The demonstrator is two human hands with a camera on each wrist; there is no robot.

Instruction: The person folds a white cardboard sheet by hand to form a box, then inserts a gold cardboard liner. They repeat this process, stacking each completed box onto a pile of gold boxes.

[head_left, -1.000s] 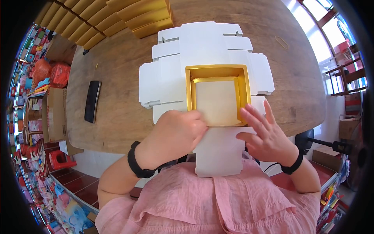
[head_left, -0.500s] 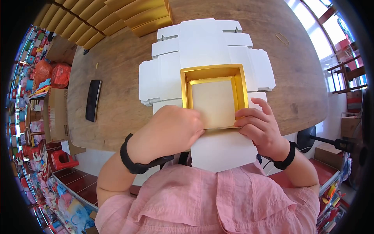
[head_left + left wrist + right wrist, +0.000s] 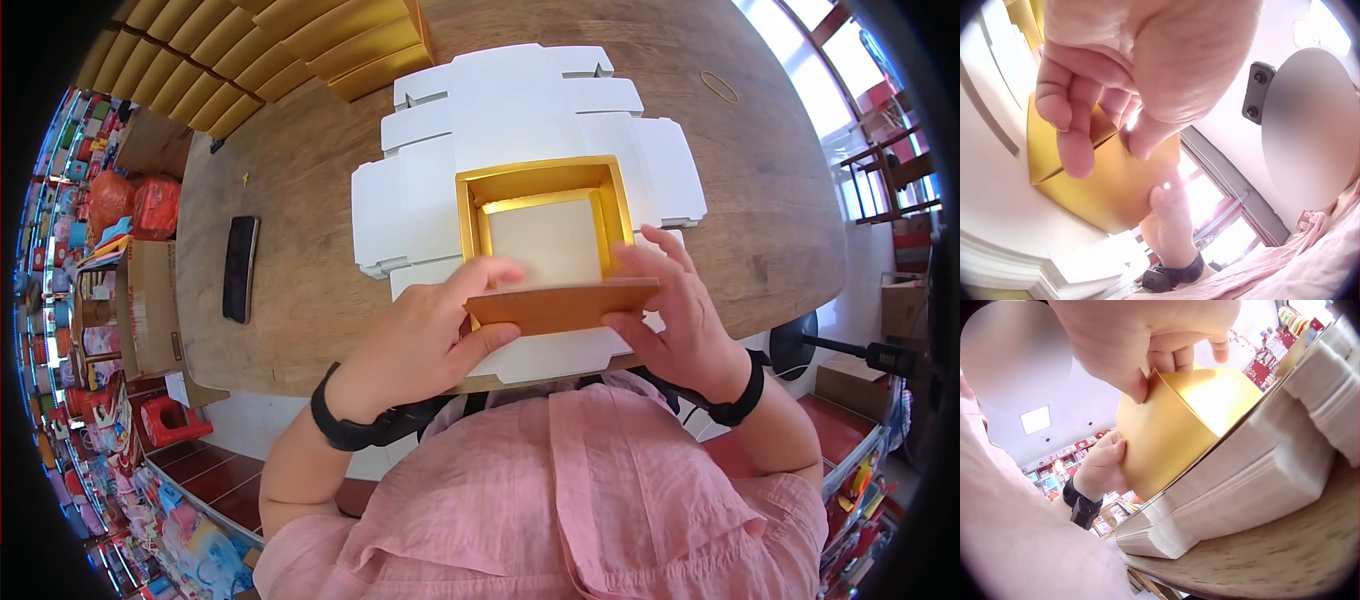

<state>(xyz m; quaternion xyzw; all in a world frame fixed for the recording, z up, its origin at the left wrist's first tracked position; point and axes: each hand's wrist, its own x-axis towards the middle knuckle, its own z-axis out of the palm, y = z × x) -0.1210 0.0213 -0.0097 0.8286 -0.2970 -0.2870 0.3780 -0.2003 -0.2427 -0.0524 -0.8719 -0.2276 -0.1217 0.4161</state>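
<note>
While a wooden table (image 3: 310,230) extends around the golden cardboard box (image 3: 540,182), flat white box blanks (image 3: 510,110) lie stacked beneath it. At the box's near wall (image 3: 560,308), the left hand (image 3: 425,325) pinches the left end, the right hand (image 3: 690,325) the right, thumbs on its outer face, fingers beyond its edge.

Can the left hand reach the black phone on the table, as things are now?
Probably yes: only bare table shows between the left hand and the phone, though it would first need to release the golden box.
</note>
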